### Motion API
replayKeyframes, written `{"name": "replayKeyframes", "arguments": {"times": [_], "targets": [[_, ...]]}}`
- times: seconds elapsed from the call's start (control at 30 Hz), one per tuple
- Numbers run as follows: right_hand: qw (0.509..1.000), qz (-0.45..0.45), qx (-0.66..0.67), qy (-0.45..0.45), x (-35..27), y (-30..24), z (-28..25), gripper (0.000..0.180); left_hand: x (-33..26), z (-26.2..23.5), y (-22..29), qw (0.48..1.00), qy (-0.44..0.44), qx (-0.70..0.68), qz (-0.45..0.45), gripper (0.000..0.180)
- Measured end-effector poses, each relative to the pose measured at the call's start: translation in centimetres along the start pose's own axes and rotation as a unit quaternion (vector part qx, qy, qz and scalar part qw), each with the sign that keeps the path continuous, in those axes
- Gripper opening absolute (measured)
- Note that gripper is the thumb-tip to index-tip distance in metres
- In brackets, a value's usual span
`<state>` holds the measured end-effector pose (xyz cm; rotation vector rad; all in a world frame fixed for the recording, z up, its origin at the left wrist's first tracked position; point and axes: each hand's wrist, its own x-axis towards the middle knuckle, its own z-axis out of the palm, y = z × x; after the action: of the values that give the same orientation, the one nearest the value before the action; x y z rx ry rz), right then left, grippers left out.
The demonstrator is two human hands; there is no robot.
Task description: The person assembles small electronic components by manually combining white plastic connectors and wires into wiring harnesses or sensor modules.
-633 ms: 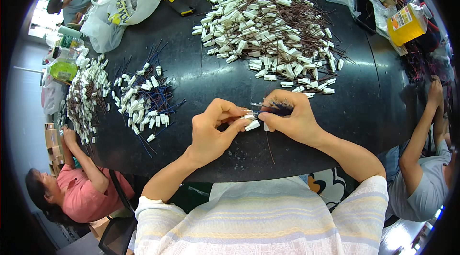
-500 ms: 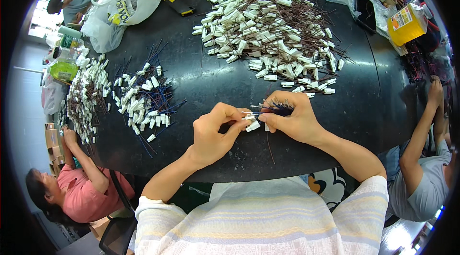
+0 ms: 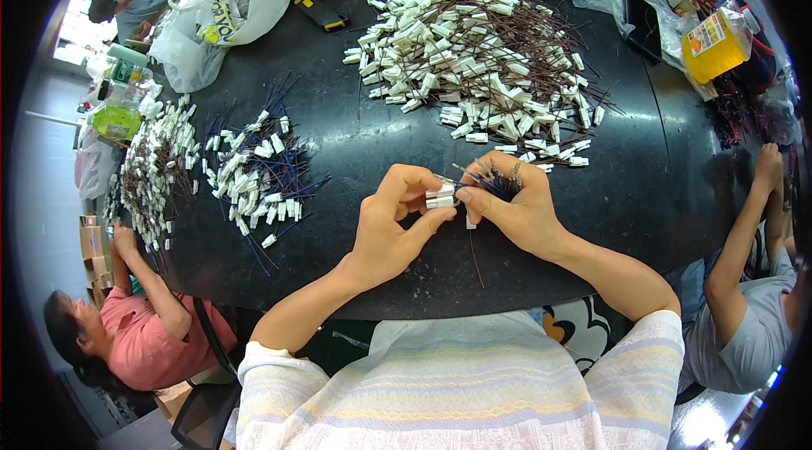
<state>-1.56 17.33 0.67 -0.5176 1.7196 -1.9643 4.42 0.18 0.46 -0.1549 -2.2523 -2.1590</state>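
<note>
- Both hands meet at the table's near edge: the left hand (image 3: 391, 228) pinches a small white connector (image 3: 439, 195) between thumb and forefinger, grip closed on it.
- At its 3 o'clock, the right hand (image 3: 518, 213) is clenched around a bundle of blue wires (image 3: 497, 186), thumb and forefinger tips pressed to the connector's end.
- To do this well, I judge the connector should stay level and steady in the left pinch while the right fingertips guide one wire end at a time, keeping the rest of the bundle tucked back in the palm.
- A single loose wire (image 3: 476, 257) lies on the table (image 3: 381, 145) at 6 o'clock from the hands.
- At 12 o'clock sits a large heap of white connectors with brown wires (image 3: 482, 52); at 9 o'clock, a smaller pile with blue wires (image 3: 254, 175).
- Another person's arm (image 3: 744, 222) rests on the table at 3 o'clock.
</note>
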Motion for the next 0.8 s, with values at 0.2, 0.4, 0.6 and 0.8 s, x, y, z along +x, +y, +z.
{"name": "replayKeyframes", "arguments": {"times": [0.2,0.4,0.6,0.8], "targets": [[0.998,0.011,0.052,-0.024,0.1,0.0,-0.1,0.011,0.0,-0.1,0.3,0.999,-0.004,-0.040,-0.014,0.021],[0.979,0.088,0.180,0.040,0.9,-0.3,-1.9,0.012,0.5,-2.6,3.0,0.978,0.107,0.180,0.012,0.006],[0.978,0.084,0.185,0.053,1.0,-0.8,-2.0,0.012,0.2,-9.9,7.0,0.687,0.274,0.670,0.062,0.018],[0.992,0.085,0.076,0.051,0.9,-0.9,-1.7,0.009,1.3,-1.5,3.4,0.843,-0.164,0.439,0.264,0.032]]}}
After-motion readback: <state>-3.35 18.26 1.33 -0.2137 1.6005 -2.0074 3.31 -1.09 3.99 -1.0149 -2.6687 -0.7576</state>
